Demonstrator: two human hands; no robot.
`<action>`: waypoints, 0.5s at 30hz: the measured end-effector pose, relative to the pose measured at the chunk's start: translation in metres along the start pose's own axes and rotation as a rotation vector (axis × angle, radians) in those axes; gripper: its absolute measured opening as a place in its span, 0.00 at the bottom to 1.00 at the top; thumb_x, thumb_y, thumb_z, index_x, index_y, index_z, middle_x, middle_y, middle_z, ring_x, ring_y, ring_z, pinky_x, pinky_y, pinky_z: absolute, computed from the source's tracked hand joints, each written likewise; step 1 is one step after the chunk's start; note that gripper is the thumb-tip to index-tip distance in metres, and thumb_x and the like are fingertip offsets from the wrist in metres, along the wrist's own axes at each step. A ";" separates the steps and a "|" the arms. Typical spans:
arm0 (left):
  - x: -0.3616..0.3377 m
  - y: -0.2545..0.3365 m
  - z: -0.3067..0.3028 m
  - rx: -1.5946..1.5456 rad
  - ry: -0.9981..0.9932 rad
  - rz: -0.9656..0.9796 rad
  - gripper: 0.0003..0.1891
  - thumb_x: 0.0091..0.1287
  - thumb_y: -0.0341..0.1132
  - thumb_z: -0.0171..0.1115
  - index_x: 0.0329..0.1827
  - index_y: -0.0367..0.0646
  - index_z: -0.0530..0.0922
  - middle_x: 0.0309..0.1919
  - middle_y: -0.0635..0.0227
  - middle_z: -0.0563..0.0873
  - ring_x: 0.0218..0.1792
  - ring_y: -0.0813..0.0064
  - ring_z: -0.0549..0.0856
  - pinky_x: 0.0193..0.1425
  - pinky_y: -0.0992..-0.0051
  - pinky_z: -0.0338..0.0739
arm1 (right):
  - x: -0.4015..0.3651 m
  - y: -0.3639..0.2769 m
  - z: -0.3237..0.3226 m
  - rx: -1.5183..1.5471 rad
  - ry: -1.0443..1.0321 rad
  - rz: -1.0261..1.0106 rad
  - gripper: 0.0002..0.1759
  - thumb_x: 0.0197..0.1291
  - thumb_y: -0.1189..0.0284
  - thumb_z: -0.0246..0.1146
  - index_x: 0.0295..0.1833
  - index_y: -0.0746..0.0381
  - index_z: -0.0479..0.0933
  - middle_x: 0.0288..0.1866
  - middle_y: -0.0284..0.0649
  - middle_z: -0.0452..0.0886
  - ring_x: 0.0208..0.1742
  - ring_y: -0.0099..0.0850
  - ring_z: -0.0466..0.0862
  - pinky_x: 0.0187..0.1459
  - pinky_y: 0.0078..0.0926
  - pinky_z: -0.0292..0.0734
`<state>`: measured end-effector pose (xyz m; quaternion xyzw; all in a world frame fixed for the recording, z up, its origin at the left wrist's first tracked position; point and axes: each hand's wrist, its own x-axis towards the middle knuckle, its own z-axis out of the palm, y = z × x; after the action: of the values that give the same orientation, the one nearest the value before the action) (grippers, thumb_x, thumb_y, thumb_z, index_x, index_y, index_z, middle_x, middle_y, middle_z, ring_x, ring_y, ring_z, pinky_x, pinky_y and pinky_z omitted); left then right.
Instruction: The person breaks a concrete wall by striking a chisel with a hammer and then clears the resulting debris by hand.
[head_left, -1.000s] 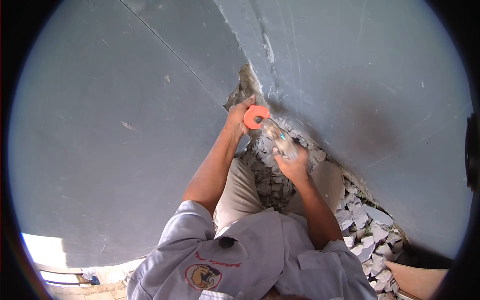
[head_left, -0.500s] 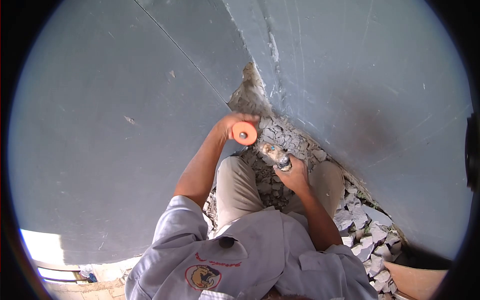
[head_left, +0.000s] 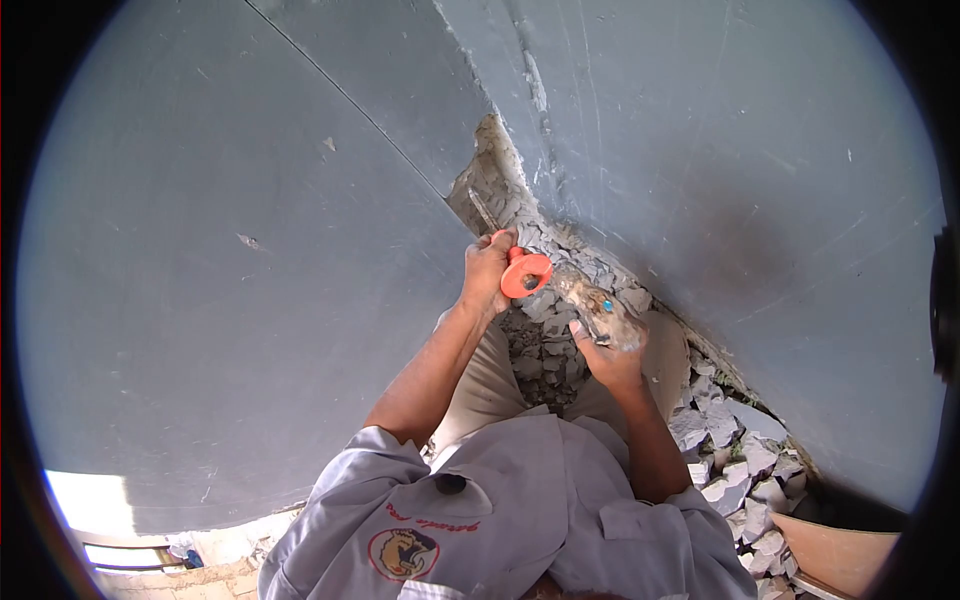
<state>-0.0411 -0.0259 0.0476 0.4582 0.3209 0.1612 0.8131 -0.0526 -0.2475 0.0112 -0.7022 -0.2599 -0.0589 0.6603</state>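
Observation:
My left hand (head_left: 487, 272) is closed round an orange-guarded chisel (head_left: 526, 275). Its pointed metal tip reaches up and left over the broken hollow (head_left: 493, 170) in the grey surface. Just to the right, my right hand (head_left: 612, 358) grips a worn, dirt-caked tool (head_left: 598, 305) with a small blue spot on it; its exact type I cannot make out. The tool's head is close to the chisel's guard. Broken grey chips (head_left: 545, 345) lie beneath both hands, between my knees.
Large smooth grey surfaces (head_left: 250, 330) rise on the left and right (head_left: 800, 250). More grey rubble (head_left: 735, 450) lies at the lower right, beside a brown container (head_left: 835, 550). A bright opening (head_left: 95, 505) shows at the lower left.
My left hand has turned the chisel, so its shaft and tip now show pointing up-left. The right hand's tool has swung and moved slightly right. The view has shifted a little.

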 end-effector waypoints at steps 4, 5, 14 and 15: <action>0.009 0.002 -0.003 -0.025 0.052 0.019 0.08 0.74 0.32 0.63 0.38 0.40 0.76 0.26 0.70 0.79 0.23 0.78 0.79 0.29 0.72 0.81 | -0.012 -0.012 -0.020 -0.136 -0.045 -0.184 0.13 0.60 0.72 0.71 0.49 0.66 0.83 0.46 0.45 0.88 0.44 0.37 0.88 0.49 0.33 0.82; 0.011 0.005 -0.004 -0.056 0.042 0.010 0.08 0.74 0.32 0.63 0.37 0.39 0.76 0.26 0.69 0.79 0.22 0.77 0.79 0.26 0.73 0.80 | -0.012 -0.001 -0.013 0.085 0.020 -0.243 0.13 0.56 0.72 0.73 0.44 0.65 0.82 0.41 0.44 0.86 0.40 0.37 0.87 0.44 0.32 0.82; 0.013 0.032 -0.028 0.068 -0.052 -0.076 0.07 0.73 0.32 0.65 0.38 0.37 0.80 0.29 0.68 0.81 0.27 0.76 0.83 0.31 0.71 0.83 | -0.002 0.002 0.026 -0.027 -0.032 -0.084 0.08 0.52 0.79 0.71 0.32 0.65 0.77 0.24 0.43 0.78 0.24 0.37 0.81 0.29 0.33 0.77; 0.013 0.030 -0.029 0.052 -0.026 -0.067 0.07 0.73 0.32 0.65 0.38 0.37 0.80 0.29 0.68 0.81 0.28 0.76 0.83 0.31 0.71 0.83 | -0.008 -0.002 0.022 -0.005 -0.007 -0.203 0.08 0.52 0.79 0.71 0.32 0.65 0.77 0.24 0.42 0.78 0.24 0.37 0.81 0.29 0.33 0.77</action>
<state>-0.0500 0.0157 0.0577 0.4701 0.3295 0.1195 0.8100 -0.0661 -0.2293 0.0066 -0.6742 -0.3319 -0.1238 0.6481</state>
